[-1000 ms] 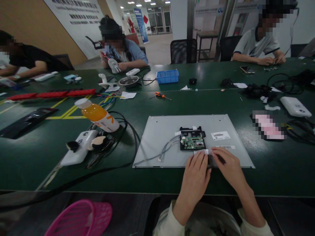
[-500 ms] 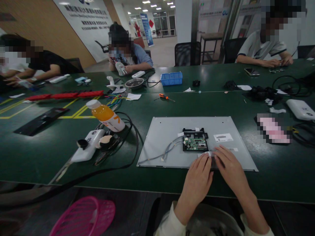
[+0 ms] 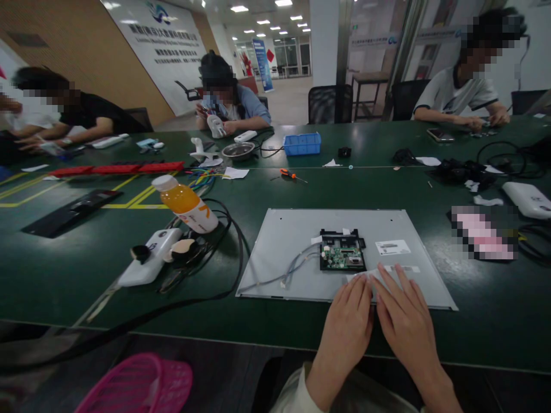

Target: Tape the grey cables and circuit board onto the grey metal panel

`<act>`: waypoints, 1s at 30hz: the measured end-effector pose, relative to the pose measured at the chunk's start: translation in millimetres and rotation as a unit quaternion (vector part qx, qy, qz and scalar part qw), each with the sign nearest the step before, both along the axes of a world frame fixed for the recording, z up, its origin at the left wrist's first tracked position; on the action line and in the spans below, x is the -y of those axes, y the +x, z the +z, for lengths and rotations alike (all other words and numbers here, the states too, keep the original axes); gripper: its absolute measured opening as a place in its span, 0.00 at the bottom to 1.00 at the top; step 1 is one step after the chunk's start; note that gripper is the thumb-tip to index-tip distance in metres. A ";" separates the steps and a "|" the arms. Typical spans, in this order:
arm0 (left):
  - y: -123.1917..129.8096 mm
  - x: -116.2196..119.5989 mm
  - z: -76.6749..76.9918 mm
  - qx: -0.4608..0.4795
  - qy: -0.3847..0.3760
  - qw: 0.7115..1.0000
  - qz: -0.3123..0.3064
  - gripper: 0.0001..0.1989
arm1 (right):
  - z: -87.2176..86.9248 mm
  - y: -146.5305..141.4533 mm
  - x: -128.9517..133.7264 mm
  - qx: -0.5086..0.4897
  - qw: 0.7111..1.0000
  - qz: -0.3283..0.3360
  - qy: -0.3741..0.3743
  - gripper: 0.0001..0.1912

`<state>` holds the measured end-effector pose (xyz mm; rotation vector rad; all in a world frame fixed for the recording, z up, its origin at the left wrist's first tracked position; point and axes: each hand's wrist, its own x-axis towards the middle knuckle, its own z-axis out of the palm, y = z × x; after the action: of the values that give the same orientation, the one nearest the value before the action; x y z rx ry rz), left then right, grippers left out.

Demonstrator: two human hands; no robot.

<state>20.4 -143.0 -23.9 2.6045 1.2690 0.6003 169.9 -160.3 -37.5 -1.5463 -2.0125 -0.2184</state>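
A flat grey metal panel (image 3: 267, 252) lies on the green table. A green circuit board (image 3: 342, 258) in a black frame sits at its middle, with grey cables (image 3: 297, 263) running left from it. My left hand (image 3: 350, 315) rests at the panel's near edge, fingers together on a strip of whitish tape (image 3: 365, 274) below the board. My right hand (image 3: 404, 310) lies beside it, fingers stretched out flat over the panel and the tape's right part. What is under the left fingertips is hidden.
An orange drink bottle (image 3: 185, 203), a white device (image 3: 150, 258) and black cables stand left. A phone (image 3: 482, 232) lies right. Farther back are a screwdriver (image 3: 293, 175), a blue basket (image 3: 302, 144) and a metal bowl (image 3: 239, 151). Several people sit across the table.
My right hand's fingers have spread and flattened farther over the panel. My left hand stays near the tape. The view has tilted slightly upward.
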 end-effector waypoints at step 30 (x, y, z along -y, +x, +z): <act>-1.1 0.5 4.5 -0.008 -0.015 1.000 -0.013 0.27 | -16.9 0.2 -5.4 -0.023 0.995 0.030 -0.095 0.24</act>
<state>19.3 -143.5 -19.4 2.6027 1.2377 0.5531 170.2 -154.9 -54.4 -1.5856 -2.0913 0.0336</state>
